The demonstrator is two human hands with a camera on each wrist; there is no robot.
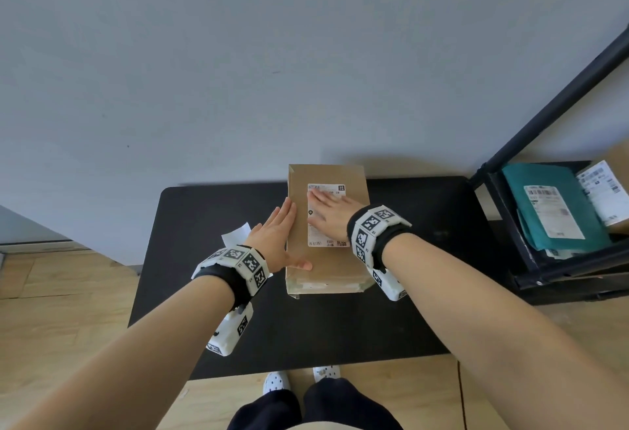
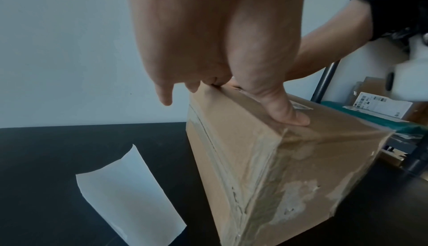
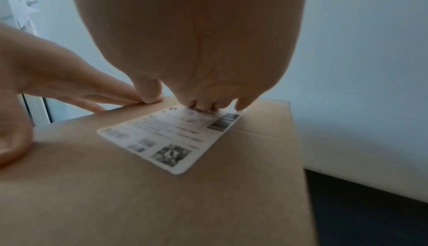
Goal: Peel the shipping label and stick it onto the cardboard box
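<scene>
A black table (image 1: 340,327) is set against a pale grey-blue wall (image 1: 238,55), with light wood flooring (image 1: 68,293) seen around it. To the right of the table a black metal shelf (image 1: 531,259) is seen, on which a teal mailer bag (image 1: 544,191) with a printed label is laid.

The cardboard box (image 1: 326,266) is stood on the far middle part of the table, its far end close to the wall. Its long axis is run from the near table edge toward the wall. The shipping label (image 1: 326,240) is stuck flat on the top face of the box, its long side aligned with that of the box; the barcode end is turned toward the wall and the square code end toward the person.

The right hand (image 1: 330,213) is laid flat on the label, fingers straight and slightly spread, the fingertips pressed near the barcode end. The left hand (image 1: 277,235) is rested along the left top edge of the box, fingers straight and held together, the thumb (image 2: 289,114) pressed on the top face; whether all its fingertips touch the cardboard cannot be told, perhaps because the wrist view is blocked by the palm.

A blank white backing sheet (image 2: 125,193), slightly curled, is lain on the table just left of the box.
</scene>
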